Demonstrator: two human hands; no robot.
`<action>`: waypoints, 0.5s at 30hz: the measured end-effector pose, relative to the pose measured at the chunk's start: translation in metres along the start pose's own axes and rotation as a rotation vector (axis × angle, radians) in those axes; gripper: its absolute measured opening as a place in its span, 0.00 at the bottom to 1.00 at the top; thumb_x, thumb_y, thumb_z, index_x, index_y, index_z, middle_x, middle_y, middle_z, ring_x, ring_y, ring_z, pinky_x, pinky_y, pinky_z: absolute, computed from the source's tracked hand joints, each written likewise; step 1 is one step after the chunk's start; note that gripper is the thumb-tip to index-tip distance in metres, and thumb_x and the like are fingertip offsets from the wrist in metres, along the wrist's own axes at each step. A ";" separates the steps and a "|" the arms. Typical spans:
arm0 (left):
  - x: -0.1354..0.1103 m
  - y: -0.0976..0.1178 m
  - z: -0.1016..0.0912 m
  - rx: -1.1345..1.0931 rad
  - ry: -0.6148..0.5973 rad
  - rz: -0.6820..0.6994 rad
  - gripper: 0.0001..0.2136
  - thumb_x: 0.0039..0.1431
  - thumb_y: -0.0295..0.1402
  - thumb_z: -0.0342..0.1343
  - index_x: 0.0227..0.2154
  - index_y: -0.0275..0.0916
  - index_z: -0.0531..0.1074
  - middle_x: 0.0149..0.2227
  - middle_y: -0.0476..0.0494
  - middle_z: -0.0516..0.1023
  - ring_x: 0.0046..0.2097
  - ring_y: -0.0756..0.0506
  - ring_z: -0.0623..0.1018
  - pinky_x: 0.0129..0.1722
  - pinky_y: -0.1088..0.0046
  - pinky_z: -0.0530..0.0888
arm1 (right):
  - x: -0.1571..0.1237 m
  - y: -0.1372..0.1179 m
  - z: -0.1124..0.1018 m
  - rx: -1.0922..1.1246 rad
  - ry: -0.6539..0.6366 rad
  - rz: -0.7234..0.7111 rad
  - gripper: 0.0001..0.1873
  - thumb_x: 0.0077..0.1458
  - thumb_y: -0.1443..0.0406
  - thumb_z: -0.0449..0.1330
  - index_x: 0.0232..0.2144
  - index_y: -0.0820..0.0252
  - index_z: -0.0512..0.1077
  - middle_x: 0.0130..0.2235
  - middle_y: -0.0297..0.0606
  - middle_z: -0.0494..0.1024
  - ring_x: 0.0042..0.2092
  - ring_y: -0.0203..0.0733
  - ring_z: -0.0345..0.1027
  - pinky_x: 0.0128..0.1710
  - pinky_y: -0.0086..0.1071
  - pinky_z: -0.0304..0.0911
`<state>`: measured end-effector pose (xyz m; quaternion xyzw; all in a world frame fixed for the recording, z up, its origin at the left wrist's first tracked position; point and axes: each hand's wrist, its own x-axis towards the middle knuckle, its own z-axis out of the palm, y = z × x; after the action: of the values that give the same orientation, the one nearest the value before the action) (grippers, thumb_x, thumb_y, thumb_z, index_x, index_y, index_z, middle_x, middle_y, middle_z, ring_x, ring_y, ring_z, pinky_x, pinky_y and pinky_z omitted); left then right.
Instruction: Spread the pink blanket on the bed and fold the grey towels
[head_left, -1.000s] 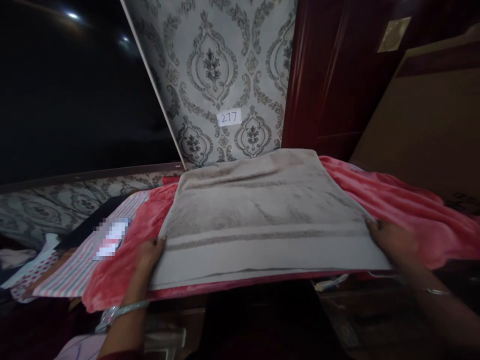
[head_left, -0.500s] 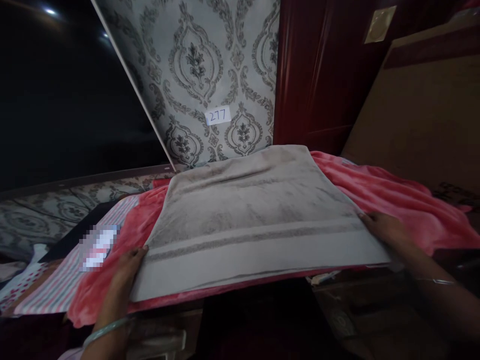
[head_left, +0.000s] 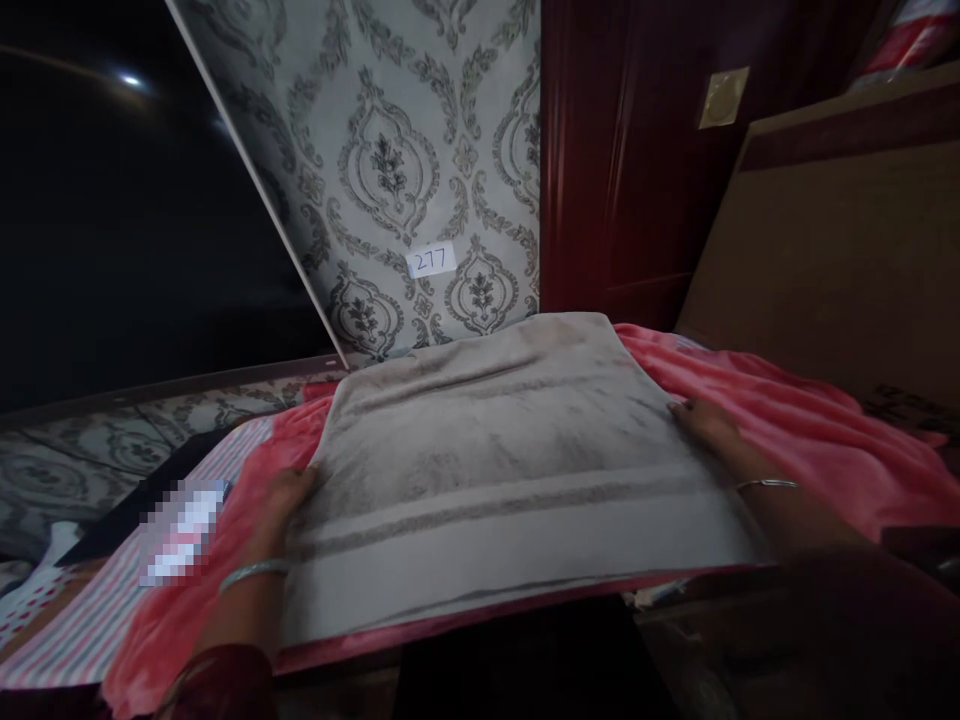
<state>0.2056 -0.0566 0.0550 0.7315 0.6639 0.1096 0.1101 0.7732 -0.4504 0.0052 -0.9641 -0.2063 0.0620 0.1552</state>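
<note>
A grey towel [head_left: 480, 450] with a darker woven band near its front edge lies spread over a pink plush blanket [head_left: 780, 420]. My left hand [head_left: 289, 495] is at the towel's left edge, its fingers bent together around the border. At the right edge, my right hand [head_left: 709, 425] pinches the border in the same manner, a little farther from me. Both hands are slightly blurred, and the fingertips under the cloth are hidden. Several shallow wrinkles cross the towel's far part.
Left of the blanket lies a striped cloth [head_left: 67, 635] with a pixelated item [head_left: 184, 530] on it. A large dark screen [head_left: 142, 230] stands at the back left. A cardboard box [head_left: 840, 250] rises at the right, beside a dark red door frame [head_left: 600, 180]. Patterned wallpaper [head_left: 405, 60] bears a "277" label [head_left: 432, 260].
Both hands have slid away from me along the towel's side edges, the right one farther. The towel keeps nearly the same shape. The view has tilted slightly upward.
</note>
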 end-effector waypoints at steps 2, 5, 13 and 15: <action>0.001 0.006 0.007 0.030 0.045 0.000 0.19 0.60 0.40 0.46 0.30 0.35 0.80 0.33 0.30 0.82 0.41 0.34 0.82 0.41 0.62 0.77 | 0.000 -0.003 0.006 0.025 0.036 0.002 0.26 0.69 0.59 0.46 0.52 0.75 0.73 0.54 0.64 0.74 0.54 0.55 0.70 0.44 0.35 0.62; -0.004 0.005 0.025 0.095 0.136 -0.035 0.23 0.64 0.37 0.40 0.39 0.30 0.79 0.43 0.24 0.82 0.48 0.32 0.81 0.44 0.61 0.77 | -0.003 0.001 0.016 0.048 0.062 0.031 0.29 0.70 0.61 0.40 0.54 0.78 0.71 0.54 0.67 0.73 0.54 0.59 0.69 0.44 0.38 0.62; -0.018 0.004 0.035 0.084 0.213 -0.065 0.24 0.65 0.40 0.39 0.45 0.30 0.78 0.46 0.22 0.81 0.48 0.31 0.80 0.43 0.57 0.77 | 0.003 0.005 0.023 0.026 0.042 0.045 0.29 0.69 0.60 0.41 0.55 0.75 0.71 0.54 0.66 0.73 0.54 0.60 0.70 0.46 0.41 0.64; -0.019 0.003 0.031 0.043 0.205 -0.037 0.23 0.65 0.39 0.41 0.43 0.32 0.79 0.44 0.24 0.81 0.47 0.31 0.80 0.43 0.58 0.77 | 0.001 0.008 0.019 0.009 0.007 0.025 0.28 0.69 0.58 0.42 0.54 0.74 0.72 0.54 0.63 0.74 0.55 0.59 0.70 0.47 0.41 0.64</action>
<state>0.2161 -0.0759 0.0261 0.7063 0.6872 0.1676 0.0279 0.7740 -0.4514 -0.0152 -0.9662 -0.1933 0.0616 0.1593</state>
